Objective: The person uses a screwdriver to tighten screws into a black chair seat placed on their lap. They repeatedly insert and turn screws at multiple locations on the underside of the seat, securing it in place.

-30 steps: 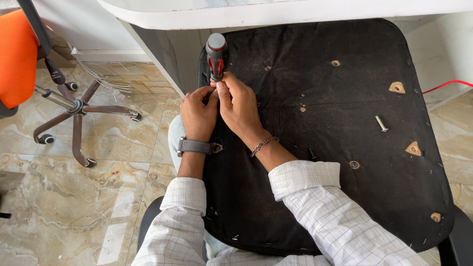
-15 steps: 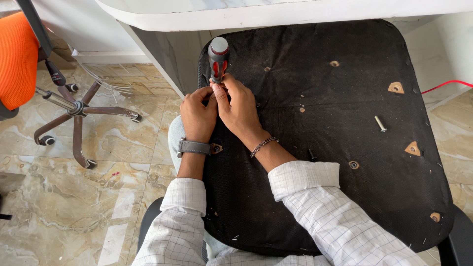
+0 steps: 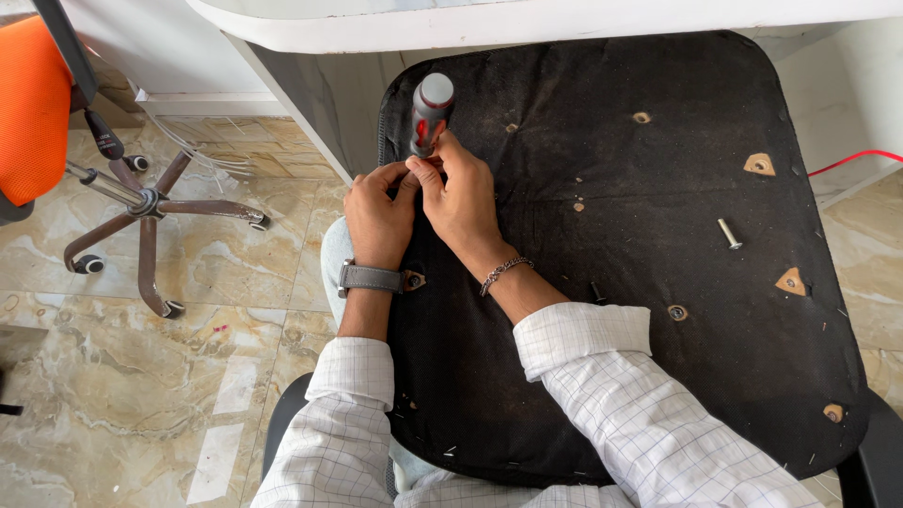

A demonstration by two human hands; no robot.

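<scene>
A black fabric-covered chair seat panel [image 3: 658, 282] lies upside down across my lap, with several small holes and bare wood patches. A screwdriver with a red-and-black handle and grey cap [image 3: 430, 113] stands upright near the panel's left edge. My right hand [image 3: 461, 193] grips the lower part of its handle. My left hand [image 3: 376, 212], with a grey watch on the wrist, pinches the shaft just below; the tip is hidden by my fingers. A loose silver bolt [image 3: 729, 233] rests on the panel at the right.
A white desk edge [image 3: 527, 19] runs across the top. An orange office chair [image 3: 33, 113] with a wheeled base [image 3: 141, 212] stands at the left on a marble tile floor. A red cable [image 3: 861, 158] runs at the right. A second small bolt [image 3: 596, 292] lies near my right sleeve.
The screwdriver handle has tilted slightly, and my fingers have shifted around its lower part. The panel and the bolts stay where they were.
</scene>
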